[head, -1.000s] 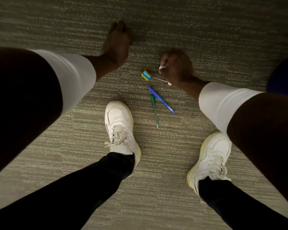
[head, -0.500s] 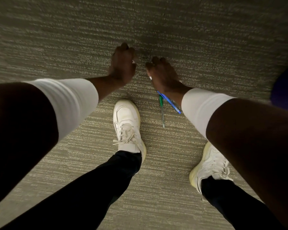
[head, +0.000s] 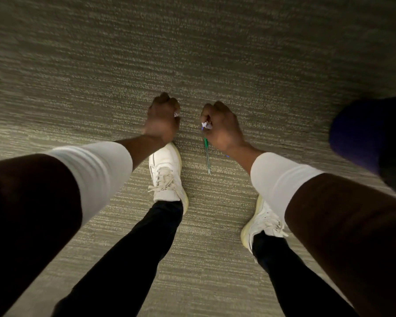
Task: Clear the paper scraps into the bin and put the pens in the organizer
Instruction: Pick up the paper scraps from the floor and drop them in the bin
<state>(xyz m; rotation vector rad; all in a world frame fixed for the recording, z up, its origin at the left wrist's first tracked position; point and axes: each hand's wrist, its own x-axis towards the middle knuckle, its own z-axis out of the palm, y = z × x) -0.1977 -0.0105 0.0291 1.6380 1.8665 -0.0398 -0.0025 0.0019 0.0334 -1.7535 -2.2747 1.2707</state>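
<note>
Beside our left shoe (head: 167,170), our left hand (head: 162,120) and right hand (head: 224,129) are each fisted around paper scraps (head: 205,125); the green pen (head: 207,154) lies on the carpet (head: 215,53) just right of that shoe. We judge binning and pens remain; neither bin nor organizer shows.

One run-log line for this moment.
left hand: fisted on paper scrap | right hand: fisted on paper scrap | green pen: on carpet
</note>
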